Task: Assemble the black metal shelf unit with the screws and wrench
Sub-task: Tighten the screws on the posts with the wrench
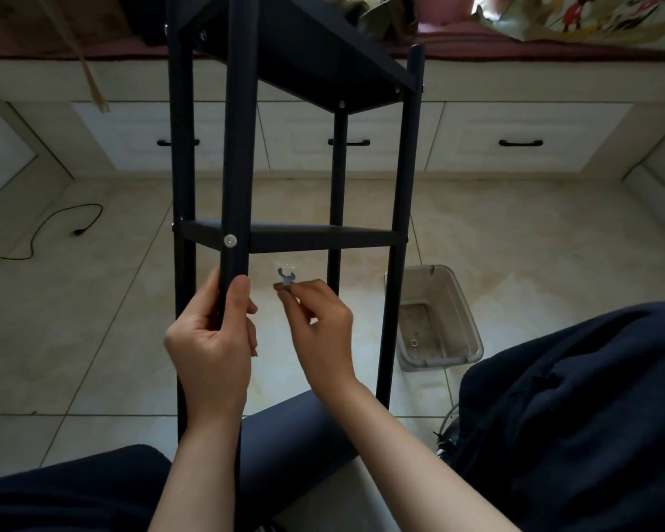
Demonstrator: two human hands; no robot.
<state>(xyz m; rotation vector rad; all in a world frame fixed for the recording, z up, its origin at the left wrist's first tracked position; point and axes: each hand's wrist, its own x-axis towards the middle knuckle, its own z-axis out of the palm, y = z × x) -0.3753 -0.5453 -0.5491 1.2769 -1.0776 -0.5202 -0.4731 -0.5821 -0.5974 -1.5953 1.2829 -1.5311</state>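
Note:
The black metal shelf unit (323, 240) stands upright on the tiled floor in front of me, with an upper shelf and a lower shelf fixed between its posts. My left hand (212, 339) grips the near front post (239, 147) just below a silver screw head (230, 240) at the lower shelf. To its right, my right hand (317, 320) pinches a small flat grey wrench (286, 277), whose open jaw points up, apart from the frame.
A clear plastic bin (438, 320) with a small ring inside sits on the floor at the right, beside the right front post. White drawers (526, 144) with black handles line the back. A black cable (54, 224) lies at the left. My dark-clothed legs fill the bottom.

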